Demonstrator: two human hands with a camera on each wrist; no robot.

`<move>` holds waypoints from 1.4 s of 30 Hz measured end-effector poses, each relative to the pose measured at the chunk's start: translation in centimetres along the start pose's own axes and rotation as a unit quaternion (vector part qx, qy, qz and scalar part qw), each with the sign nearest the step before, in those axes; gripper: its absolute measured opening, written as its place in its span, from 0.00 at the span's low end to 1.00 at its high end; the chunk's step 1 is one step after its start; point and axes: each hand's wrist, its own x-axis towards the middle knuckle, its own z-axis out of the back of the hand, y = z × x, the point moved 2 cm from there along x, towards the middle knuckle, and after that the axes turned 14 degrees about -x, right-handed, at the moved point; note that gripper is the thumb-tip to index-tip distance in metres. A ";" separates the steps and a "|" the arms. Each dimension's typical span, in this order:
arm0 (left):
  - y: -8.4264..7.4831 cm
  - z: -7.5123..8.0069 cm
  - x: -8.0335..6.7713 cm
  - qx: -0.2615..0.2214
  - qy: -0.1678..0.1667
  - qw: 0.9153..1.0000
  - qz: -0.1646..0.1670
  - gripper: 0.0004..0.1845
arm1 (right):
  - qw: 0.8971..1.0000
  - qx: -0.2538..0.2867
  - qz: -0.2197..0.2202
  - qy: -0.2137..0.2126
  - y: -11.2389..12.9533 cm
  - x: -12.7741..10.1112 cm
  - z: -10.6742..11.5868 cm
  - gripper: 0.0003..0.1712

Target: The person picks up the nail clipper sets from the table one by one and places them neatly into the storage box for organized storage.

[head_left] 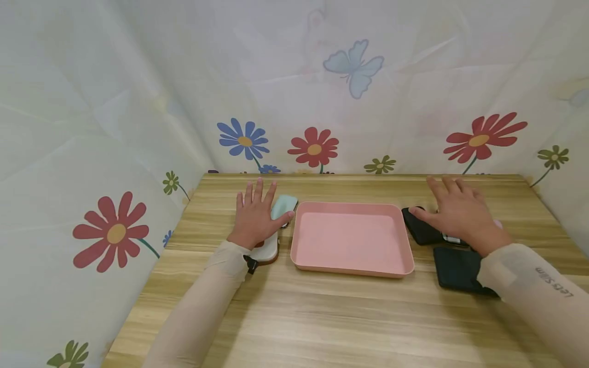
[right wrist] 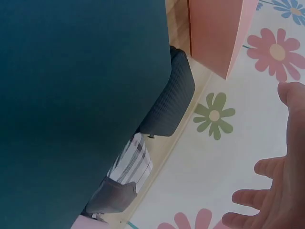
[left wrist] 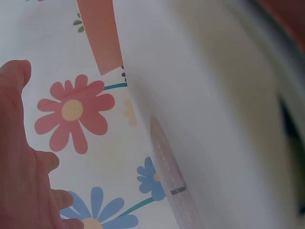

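A shallow pink tray lies in the middle of the wooden table. To its left, my left hand is spread palm-down over a mint-green flat item and a white item with a brown edge, partly hiding both. My right hand, fingers spread, is above a black wallet-like item on the other side. Nearer its wrist lies a dark flat pouch-like item. Between them in the right wrist view show a plaid piece and a grey piece. Neither hand grips anything.
A white curtain with printed flowers hangs behind the table and along its sides. Bare wooden tabletop stretches in front of the tray. A black strap-like piece sticks out beside the left wrist. A pink piece shows low in the right wrist view.
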 end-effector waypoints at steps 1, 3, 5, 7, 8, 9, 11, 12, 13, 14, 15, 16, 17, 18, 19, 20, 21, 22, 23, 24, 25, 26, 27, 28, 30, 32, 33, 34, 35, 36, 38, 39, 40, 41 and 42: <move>0.0 0.0 0.0 0.000 0.000 1.000 0.000 0.53 | 1.000 0.000 0.001 0.001 0.1 0.0 0.0 0.64; 0.0 0.0 -0.2 0.000 -0.001 1.000 0.000 0.53 | 1.000 0.002 0.003 0.001 0.3 0.0 0.0 0.63; 0.0 0.1 -0.3 0.000 -0.002 1.000 -0.001 0.53 | 1.000 0.003 0.005 0.003 0.5 0.0 -0.1 0.63; 0.0 0.1 -0.4 -0.002 -0.002 1.000 -0.002 0.53 | 1.000 0.005 0.008 0.007 0.7 0.0 -0.1 0.62; 0.0 0.1 -0.5 -0.003 -0.002 1.000 -0.003 0.53 | 1.000 0.007 0.008 0.011 0.8 0.0 -0.1 0.62; 0.0 0.1 -0.5 -0.004 -0.001 1.000 -0.002 0.53 | 1.000 0.008 0.009 0.015 0.9 -0.1 -0.2 0.62; 0.0 0.1 -0.7 -0.006 0.001 1.000 -0.003 0.53 | 1.000 0.009 0.010 0.020 1.1 -0.1 -0.2 0.62; 0.0 0.0 -0.8 -0.006 0.002 1.000 -0.003 0.53 | 1.000 0.009 0.009 0.020 1.2 -0.2 -0.3 0.62; 0.0 0.0 -0.8 -0.006 0.001 1.000 -0.003 0.53 | 1.000 0.009 0.009 0.019 1.3 -0.2 -0.3 0.62; 0.1 0.0 -0.9 -0.005 0.000 1.000 -0.004 0.53 | 1.000 0.007 0.009 0.016 1.5 -0.3 -0.3 0.62; 0.1 0.0 -1.0 -0.004 -0.001 1.000 -0.005 0.53 | 1.000 0.006 0.009 0.014 1.6 -0.4 -0.4 0.62; 0.1 0.0 -1.0 -0.005 -0.002 1.000 -0.006 0.53 | 1.000 0.005 0.010 0.012 1.8 -0.5 -0.4 0.61; 0.1 -0.1 -1.1 -0.005 -0.002 1.000 -0.006 0.53 | 1.000 0.005 0.012 0.010 1.9 -0.6 -0.4 0.61; 0.2 -0.1 -1.2 -0.004 -0.001 1.000 -0.005 0.53 | 1.000 0.004 0.013 0.008 2.2 -0.7 -0.5 0.60; 0.2 -0.1 -1.3 -0.003 0.000 1.000 -0.005 0.53 | 1.000 0.003 0.016 0.008 2.4 -0.8 -0.5 0.60; 0.2 -0.2 -1.4 -0.002 0.001 1.000 -0.005 0.53 | 1.000 0.002 0.018 0.010 2.6 -0.9 -0.5 0.60; 0.2 -0.1 -1.5 -0.003 0.000 1.000 -0.005 0.53 | 1.000 0.001 0.020 0.012 2.8 -1.0 -0.5 0.59; 0.3 -0.1 -1.5 -0.003 -0.001 1.000 -0.004 0.53 | 1.000 0.001 0.022 0.014 3.1 -1.1 -0.5 0.59; 0.3 -0.1 -1.5 -0.004 -0.003 1.000 -0.005 0.54 | 1.000 0.002 0.023 0.017 3.3 -1.2 -0.4 0.59; 0.3 -0.1 -1.6 -0.003 -0.006 1.000 -0.005 0.53 | 1.000 0.003 0.024 0.020 3.5 -1.2 -0.3 0.59; 0.3 -0.1 -1.5 -0.003 -0.011 1.000 -0.007 0.53 | 0.999 0.005 0.025 0.022 3.6 -1.3 -0.2 0.59; 0.3 -0.1 -1.5 -0.003 -0.014 1.000 -0.008 0.53 | 0.999 0.006 0.025 0.023 3.7 -1.3 -0.2 0.59; 0.2 -0.1 -1.5 -0.002 -0.018 1.000 -0.009 0.53 | 0.999 0.008 0.025 0.021 3.8 -1.4 -0.1 0.59; 0.3 -0.1 -1.5 -0.002 -0.022 1.000 -0.010 0.53 | 0.999 0.010 0.026 0.021 3.9 -1.4 0.0 0.59; 0.3 -0.1 -1.4 -0.003 -0.023 1.000 -0.010 0.53 | 0.999 0.010 0.030 0.020 4.1 -1.5 0.0 0.59; 0.4 -0.1 -1.5 -0.006 -0.023 1.000 -0.010 0.53 | 0.999 0.013 0.034 0.021 4.4 -1.7 -0.3 0.59; 0.5 -0.1 -1.6 -0.008 -0.021 1.000 -0.009 0.53 | 0.999 0.015 0.036 0.023 4.6 -1.7 -0.5 0.59; 0.5 -0.1 -1.7 -0.010 -0.017 1.000 -0.005 0.52 | 0.999 0.016 0.037 0.027 4.7 -1.8 -0.8 0.59; 0.6 -0.2 -1.8 -0.011 -0.014 1.000 -0.003 0.53 | 0.999 0.016 0.039 0.028 4.9 -1.9 -1.1 0.59; 0.6 -0.2 -1.9 -0.010 -0.011 1.000 0.000 0.52 | 0.999 0.017 0.039 0.029 5.0 -1.9 -1.3 0.58; 0.7 -0.1 -2.1 -0.011 -0.009 1.000 0.003 0.52 | 0.999 0.019 0.040 0.027 5.1 -1.9 -1.7 0.58; 0.7 -0.1 -2.2 -0.011 -0.007 1.000 0.005 0.52 | 0.999 0.018 0.040 0.025 5.2 -1.9 -1.8 0.57; 0.7 -0.1 -2.3 -0.011 -0.008 1.000 0.006 0.52 | 0.999 0.016 0.041 0.022 5.3 -1.9 -1.9 0.57; 0.8 -0.1 -2.3 -0.011 -0.009 1.000 0.006 0.52 | 0.999 0.015 0.041 0.021 5.3 -1.9 -1.9 0.57; 0.8 0.0 -2.4 -0.010 -0.009 1.000 0.007 0.52 | 0.999 0.015 0.042 0.020 5.4 -1.9 -1.9 0.56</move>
